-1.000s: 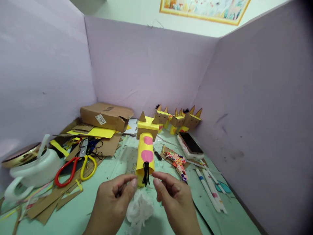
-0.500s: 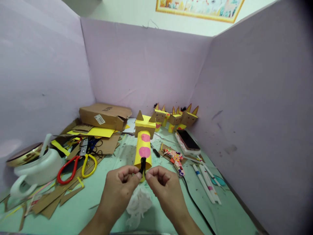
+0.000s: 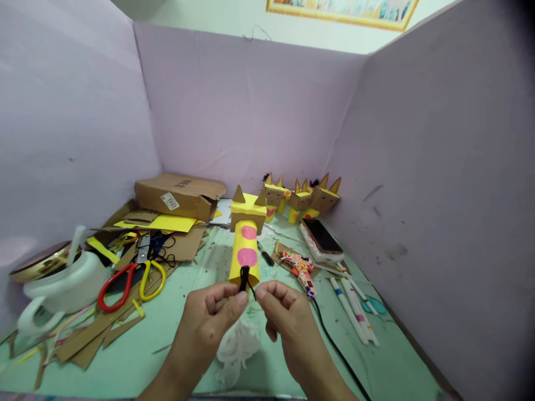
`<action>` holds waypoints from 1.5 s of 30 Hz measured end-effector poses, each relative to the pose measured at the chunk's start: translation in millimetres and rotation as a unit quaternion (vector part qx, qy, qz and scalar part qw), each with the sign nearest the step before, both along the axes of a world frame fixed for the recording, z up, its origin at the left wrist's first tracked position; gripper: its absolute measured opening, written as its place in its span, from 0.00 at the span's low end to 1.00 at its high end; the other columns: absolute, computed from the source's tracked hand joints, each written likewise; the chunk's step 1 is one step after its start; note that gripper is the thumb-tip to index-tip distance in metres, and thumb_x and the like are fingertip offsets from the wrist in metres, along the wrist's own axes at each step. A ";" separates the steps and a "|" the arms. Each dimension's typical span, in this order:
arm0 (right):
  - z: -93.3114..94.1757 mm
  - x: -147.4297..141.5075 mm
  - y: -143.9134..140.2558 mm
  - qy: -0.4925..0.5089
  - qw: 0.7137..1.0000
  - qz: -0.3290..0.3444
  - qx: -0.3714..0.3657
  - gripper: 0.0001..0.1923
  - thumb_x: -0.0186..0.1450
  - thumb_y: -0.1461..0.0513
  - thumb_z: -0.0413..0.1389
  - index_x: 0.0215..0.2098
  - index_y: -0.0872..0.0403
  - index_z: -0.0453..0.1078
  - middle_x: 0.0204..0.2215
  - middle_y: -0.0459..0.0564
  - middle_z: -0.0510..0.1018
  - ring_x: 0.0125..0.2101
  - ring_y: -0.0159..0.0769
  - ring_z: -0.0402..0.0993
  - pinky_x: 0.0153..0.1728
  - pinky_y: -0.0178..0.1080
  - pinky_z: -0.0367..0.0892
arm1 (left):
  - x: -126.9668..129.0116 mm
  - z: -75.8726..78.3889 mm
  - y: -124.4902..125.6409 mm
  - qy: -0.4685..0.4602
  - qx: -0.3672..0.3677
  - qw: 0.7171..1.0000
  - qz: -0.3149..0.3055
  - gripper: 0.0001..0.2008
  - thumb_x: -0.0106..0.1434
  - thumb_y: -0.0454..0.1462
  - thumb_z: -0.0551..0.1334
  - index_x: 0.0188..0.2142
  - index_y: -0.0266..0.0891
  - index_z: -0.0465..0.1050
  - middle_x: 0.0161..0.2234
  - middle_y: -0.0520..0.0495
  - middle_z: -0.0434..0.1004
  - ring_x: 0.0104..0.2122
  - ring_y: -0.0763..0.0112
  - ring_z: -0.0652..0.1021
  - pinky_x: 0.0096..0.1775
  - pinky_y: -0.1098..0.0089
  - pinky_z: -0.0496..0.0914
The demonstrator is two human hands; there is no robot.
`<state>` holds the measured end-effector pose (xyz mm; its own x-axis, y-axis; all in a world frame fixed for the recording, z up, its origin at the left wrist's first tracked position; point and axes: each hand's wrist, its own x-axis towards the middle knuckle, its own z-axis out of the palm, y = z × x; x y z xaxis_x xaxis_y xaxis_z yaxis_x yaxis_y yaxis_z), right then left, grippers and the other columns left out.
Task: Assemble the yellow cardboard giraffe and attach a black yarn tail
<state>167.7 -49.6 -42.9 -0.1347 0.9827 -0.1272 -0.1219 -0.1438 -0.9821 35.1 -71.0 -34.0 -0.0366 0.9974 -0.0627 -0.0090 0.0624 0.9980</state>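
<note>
A yellow paper-roll animal point(image 3: 246, 245) with pink dots and a cardboard head lies on the green table point(image 3: 167, 345), its tail end toward me. A black yarn tail point(image 3: 244, 277) hangs from that end. My left hand point(image 3: 211, 317) pinches the yarn between thumb and forefinger. My right hand point(image 3: 288, 320) pinches a strand of the same yarn just to the right. Both hands sit side by side below the roll, over a crumpled white tissue point(image 3: 240, 348).
Red and yellow scissors point(image 3: 129, 278) lie on cardboard scraps at left, by a white glue jug point(image 3: 62, 287) and a cardboard box point(image 3: 179, 196). Several finished roll animals point(image 3: 298, 199) stand at the back. A phone point(image 3: 321, 236), markers point(image 3: 351, 303) and a black cable point(image 3: 334, 345) lie at right.
My hands came together from apart and closed on the black yarn at the roll's end. They now hold it a little higher and closer to the roll.
</note>
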 end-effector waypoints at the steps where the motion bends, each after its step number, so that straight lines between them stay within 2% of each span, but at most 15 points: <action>1: 0.0 -0.1 -0.6 -0.002 1.000 0.001 -0.003 0.11 0.53 0.56 0.57 0.24 0.57 0.68 0.13 0.37 0.59 0.12 0.21 0.49 0.13 0.28 0.47 | 1.6 0.6 0.0 0.000 0.000 1.000 -0.008 0.17 0.52 0.47 0.63 0.31 0.34 0.74 0.17 0.54 0.59 0.19 0.78 0.59 0.21 0.77 0.53; 5: -0.7 0.1 0.0 -0.006 1.000 -0.006 -0.007 0.12 0.53 0.55 0.57 0.24 0.58 0.69 0.13 0.38 0.61 0.12 0.21 0.49 0.13 0.28 0.46 | 7.2 1.8 1.6 -0.038 -0.015 0.999 -0.022 0.17 0.51 0.45 0.64 0.36 0.34 0.76 0.24 0.49 0.71 0.25 0.72 0.69 0.27 0.75 0.62; 8: -1.2 0.0 1.3 -0.004 1.000 -0.009 -0.003 0.13 0.52 0.54 0.57 0.24 0.58 0.70 0.13 0.39 0.62 0.13 0.21 0.50 0.13 0.28 0.47 | 8.3 0.3 2.8 -0.077 -0.029 0.997 -0.011 0.16 0.51 0.43 0.65 0.37 0.34 0.76 0.25 0.49 0.73 0.28 0.70 0.72 0.29 0.74 0.64; 14: -3.2 0.0 0.9 -0.008 1.000 -0.009 0.013 0.15 0.51 0.53 0.58 0.26 0.58 0.71 0.14 0.40 0.62 0.14 0.23 0.51 0.14 0.30 0.48 | 4.1 -5.4 4.2 -0.063 -0.019 0.998 0.018 0.13 0.49 0.42 0.66 0.30 0.34 0.75 0.18 0.54 0.65 0.25 0.72 0.70 0.28 0.75 0.63; 18: -4.0 6.9 3.9 -0.038 0.996 -0.044 0.060 0.13 0.53 0.54 0.57 0.28 0.57 0.70 0.14 0.39 0.60 0.16 0.25 0.52 0.17 0.31 0.49 | 2.6 -5.9 1.0 -0.056 -0.028 0.998 0.029 0.14 0.49 0.44 0.66 0.30 0.35 0.75 0.15 0.56 0.58 0.22 0.72 0.67 0.24 0.75 0.60; 22: -1.3 16.2 8.5 -0.071 0.986 -0.104 0.105 0.13 0.55 0.54 0.57 0.30 0.56 0.70 0.15 0.39 0.60 0.17 0.27 0.53 0.18 0.32 0.50 | 3.6 -0.3 -6.5 0.004 -0.008 0.993 0.114 0.16 0.47 0.45 0.65 0.31 0.35 0.75 0.13 0.57 0.54 0.16 0.77 0.58 0.19 0.75 0.51; 25: 1.5 23.6 11.3 -0.097 0.974 -0.154 0.136 0.13 0.55 0.53 0.57 0.30 0.55 0.70 0.18 0.41 0.64 0.18 0.28 0.56 0.19 0.32 0.53 | 0.4 1.5 -10.7 0.044 0.024 0.984 0.173 0.15 0.47 0.45 0.64 0.29 0.36 0.74 0.13 0.58 0.53 0.15 0.79 0.55 0.19 0.75 0.49; 28: 1.8 39.4 17.9 -0.136 0.953 -0.201 0.179 0.14 0.58 0.52 0.53 0.28 0.55 0.69 0.17 0.41 0.63 0.19 0.29 0.57 0.21 0.33 0.54 | -11.3 -6.7 -9.1 0.060 0.034 0.973 0.220 0.15 0.48 0.46 0.64 0.29 0.37 0.72 0.14 0.57 0.58 0.15 0.79 0.57 0.19 0.76 0.50; 30: -1.0 57.6 27.3 -0.213 0.931 -0.227 0.191 0.16 0.60 0.51 0.51 0.26 0.54 0.69 0.16 0.42 0.63 0.20 0.31 0.59 0.23 0.34 0.55 | -22.5 -17.2 -4.4 0.065 0.031 0.968 0.242 0.15 0.47 0.46 0.64 0.29 0.37 0.72 0.15 0.56 0.63 0.16 0.78 0.61 0.19 0.77 0.53; 32: -7.2 79.2 40.6 -0.336 0.899 -0.232 0.158 0.17 0.60 0.51 0.50 0.26 0.54 0.71 0.19 0.45 0.70 0.22 0.34 0.65 0.24 0.35 0.56 | -33.4 -27.8 2.5 0.073 0.030 0.965 0.250 0.16 0.47 0.46 0.65 0.30 0.37 0.71 0.16 0.55 0.65 0.18 0.77 0.63 0.20 0.77 0.56; 35: -21.4 105.0 62.0 -0.528 0.830 -0.161 0.081 0.17 0.59 0.52 0.49 0.29 0.54 0.75 0.24 0.51 0.78 0.27 0.41 0.71 0.24 0.36 0.56 | -45.5 -36.3 15.3 0.109 0.027 0.961 0.252 0.15 0.47 0.46 0.63 0.30 0.37 0.71 0.15 0.57 0.62 0.17 0.77 0.61 0.19 0.77 0.54; 37: -30.8 112.0 72.1 -0.556 0.819 -0.120 0.074 0.15 0.58 0.53 0.51 0.27 0.54 0.75 0.24 0.50 0.79 0.27 0.41 0.73 0.24 0.36 0.57 | -51.0 -35.9 24.4 0.149 0.023 0.955 0.256 0.14 0.47 0.45 0.62 0.29 0.37 0.72 0.14 0.56 0.62 0.17 0.76 0.62 0.19 0.76 0.54; 40: -37.1 109.3 78.3 -0.560 0.816 -0.111 0.092 0.14 0.58 0.55 0.51 0.29 0.55 0.75 0.25 0.50 0.79 0.28 0.40 0.74 0.26 0.35 0.58 | -58.4 -33.9 38.6 0.218 0.022 0.940 0.263 0.13 0.46 0.44 0.61 0.27 0.36 0.72 0.16 0.53 0.67 0.19 0.72 0.66 0.20 0.75 0.57; 42: -34.0 102.7 80.1 -0.569 0.807 -0.117 0.105 0.15 0.59 0.56 0.49 0.33 0.55 0.75 0.27 0.51 0.80 0.30 0.39 0.74 0.27 0.35 0.59 | -63.7 -36.9 47.5 0.248 0.017 0.932 0.265 0.13 0.45 0.43 0.61 0.27 0.36 0.73 0.18 0.51 0.70 0.21 0.71 0.68 0.22 0.74 0.59; 45: -23.3 85.6 88.2 -0.589 0.792 -0.105 0.122 0.16 0.60 0.56 0.48 0.35 0.54 0.75 0.29 0.52 0.80 0.31 0.39 0.75 0.27 0.35 0.59 | -70.8 -49.6 57.7 0.276 0.012 0.923 0.268 0.13 0.46 0.43 0.60 0.28 0.36 0.73 0.19 0.50 0.72 0.21 0.69 0.69 0.22 0.74 0.60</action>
